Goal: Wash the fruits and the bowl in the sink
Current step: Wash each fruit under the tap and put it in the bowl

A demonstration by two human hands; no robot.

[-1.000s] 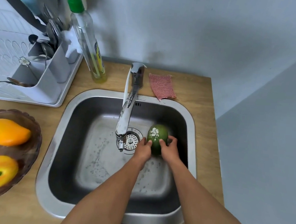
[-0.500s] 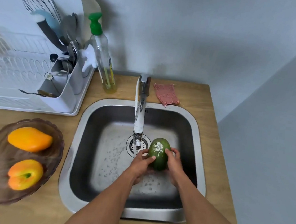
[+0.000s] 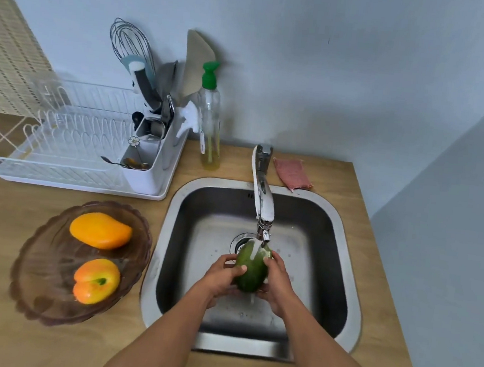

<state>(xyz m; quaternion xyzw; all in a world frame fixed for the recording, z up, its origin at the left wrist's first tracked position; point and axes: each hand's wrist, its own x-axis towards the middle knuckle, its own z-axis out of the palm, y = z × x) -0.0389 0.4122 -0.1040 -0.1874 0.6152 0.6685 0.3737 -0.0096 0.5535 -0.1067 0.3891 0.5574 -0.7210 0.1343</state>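
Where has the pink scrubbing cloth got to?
In the head view, the pink cloth lies on the wooden counter behind the sink's back right corner, just right of the tap's base.

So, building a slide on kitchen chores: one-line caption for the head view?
Both hands, left hand and right hand, hold a green fruit under the running tap over the sink.
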